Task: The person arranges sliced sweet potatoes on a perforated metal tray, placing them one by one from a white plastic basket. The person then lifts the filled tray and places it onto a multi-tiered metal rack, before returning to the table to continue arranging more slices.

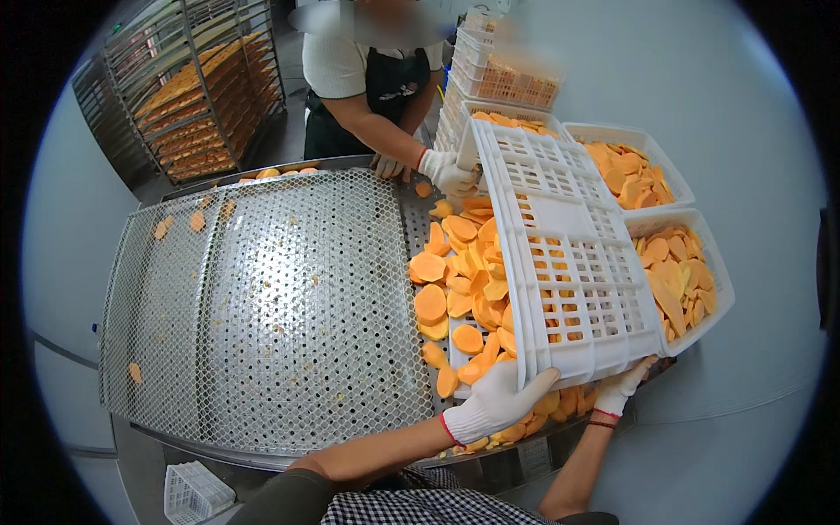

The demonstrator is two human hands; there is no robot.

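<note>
A white perforated plastic crate (577, 256) is tipped on its side over the table's right part. Orange root-vegetable slices (476, 282), sweet potato by their look, lie heaped along its left edge and under it. My left hand (492, 400), in a white knit glove, grips the crate's near left corner, thumb on top. At the near right corner, my right hand (623, 387) supports the crate from below, its fingers partly hidden. A co-worker's gloved hand (453, 174) is at the far end of the same crate.
A metal mesh screen (315, 302) covers the perforated metal table's left part, with a few slices stuck on it. Filled crates (722, 282) stand at right, stacked crates (505, 79) behind. A co-worker (367, 85) stands opposite. A loaded tray rack (203, 98) is far left; a white basket (197, 492) sits below.
</note>
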